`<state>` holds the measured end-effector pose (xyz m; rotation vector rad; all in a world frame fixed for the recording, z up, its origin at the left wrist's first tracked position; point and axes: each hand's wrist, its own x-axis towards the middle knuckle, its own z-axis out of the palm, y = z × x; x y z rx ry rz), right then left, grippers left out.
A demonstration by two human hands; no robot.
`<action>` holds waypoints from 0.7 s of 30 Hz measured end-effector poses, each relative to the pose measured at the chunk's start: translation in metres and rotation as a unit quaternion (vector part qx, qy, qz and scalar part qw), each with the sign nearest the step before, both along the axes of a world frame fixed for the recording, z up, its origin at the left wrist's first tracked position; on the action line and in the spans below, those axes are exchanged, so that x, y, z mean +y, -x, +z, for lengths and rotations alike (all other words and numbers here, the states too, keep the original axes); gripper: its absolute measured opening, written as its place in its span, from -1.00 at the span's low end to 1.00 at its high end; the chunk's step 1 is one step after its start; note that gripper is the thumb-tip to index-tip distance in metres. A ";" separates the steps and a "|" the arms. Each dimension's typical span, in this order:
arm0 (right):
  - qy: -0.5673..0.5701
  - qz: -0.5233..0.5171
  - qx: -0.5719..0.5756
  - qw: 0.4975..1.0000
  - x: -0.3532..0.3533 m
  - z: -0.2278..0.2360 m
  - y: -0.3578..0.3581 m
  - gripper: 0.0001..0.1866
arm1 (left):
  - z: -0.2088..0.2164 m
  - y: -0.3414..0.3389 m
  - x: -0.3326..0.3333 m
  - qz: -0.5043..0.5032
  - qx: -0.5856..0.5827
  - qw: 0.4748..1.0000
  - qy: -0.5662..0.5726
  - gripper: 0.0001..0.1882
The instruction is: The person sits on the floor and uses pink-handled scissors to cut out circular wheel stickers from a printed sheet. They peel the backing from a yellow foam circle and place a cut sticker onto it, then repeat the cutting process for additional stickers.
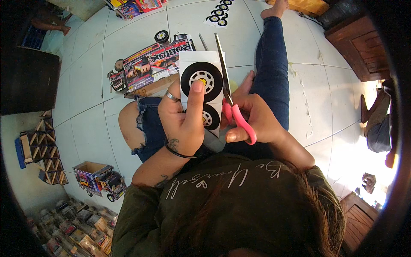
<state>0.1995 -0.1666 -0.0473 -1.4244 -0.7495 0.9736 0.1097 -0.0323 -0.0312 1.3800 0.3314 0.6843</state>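
The left hand [184,118] pinches a white paper strip [201,92] printed with black wheels, thumb pressed flat on the upper wheel, fingers behind. The strip stands upright at the middle of the view, over the lap. The right hand [252,120] is closed through the pink handles of the scissors [227,92]; the blades are parted, pointing to 12 o'clock, and run along the strip's right edge, touching it.

The strip looks thin, light and floppy: it will likely bend or tear if held far from the cut, so a hold close beside the blade line, as the thumb has now, seems soundest. The printed face may be slick under the thumb.

Open room: bare tiled floor [257,38] at 12 to 2 o'clock. A toy truck [150,64] lies near at 11 o'clock, a sheet of more wheels [219,13] at 12, a smaller truck [100,177] at 8. The strip's left edge is clear of everything.
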 end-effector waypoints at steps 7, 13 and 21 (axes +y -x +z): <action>-0.039 -0.022 0.039 0.998 0.000 -0.002 0.008 -0.55 | -0.001 -0.001 -0.007 0.016 -0.030 0.999 -0.006 -0.76; -0.020 -0.015 0.020 0.999 -0.001 0.003 0.007 -0.56 | -0.001 0.000 -0.008 0.031 -0.034 0.998 -0.045 -0.75; -0.010 -0.016 -0.001 1.000 0.000 0.005 0.006 -0.56 | -0.001 0.004 -0.004 0.051 -0.006 0.993 -0.109 -0.77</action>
